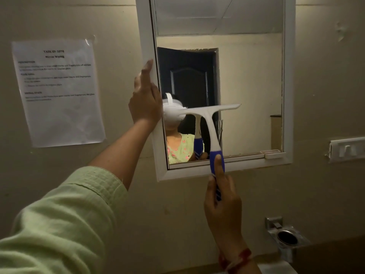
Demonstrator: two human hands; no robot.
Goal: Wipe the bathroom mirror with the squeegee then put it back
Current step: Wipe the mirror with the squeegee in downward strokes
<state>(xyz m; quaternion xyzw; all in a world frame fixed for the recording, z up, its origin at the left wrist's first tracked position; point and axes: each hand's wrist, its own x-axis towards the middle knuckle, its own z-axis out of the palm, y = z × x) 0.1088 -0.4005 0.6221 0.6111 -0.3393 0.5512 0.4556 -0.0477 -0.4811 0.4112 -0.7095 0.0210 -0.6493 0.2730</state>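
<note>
The bathroom mirror (246, 76) hangs in a white frame (288, 95) on the beige wall. My right hand (223, 210) grips the blue handle of a white squeegee (210, 119), index finger stretched up along the handle. Its blade lies roughly level against the glass, across the lower left part of the mirror. My left hand (145, 99) rests flat on the frame's left edge, fingers pointing up and holding nothing. A light green sleeve covers my left arm.
A printed task sheet (57, 91) is taped to the wall left of the mirror. A white hook rack (347, 149) sits to the mirror's right. Below it, a metal ring holder (286, 237) juts from the wall. The glass reflects a dark door.
</note>
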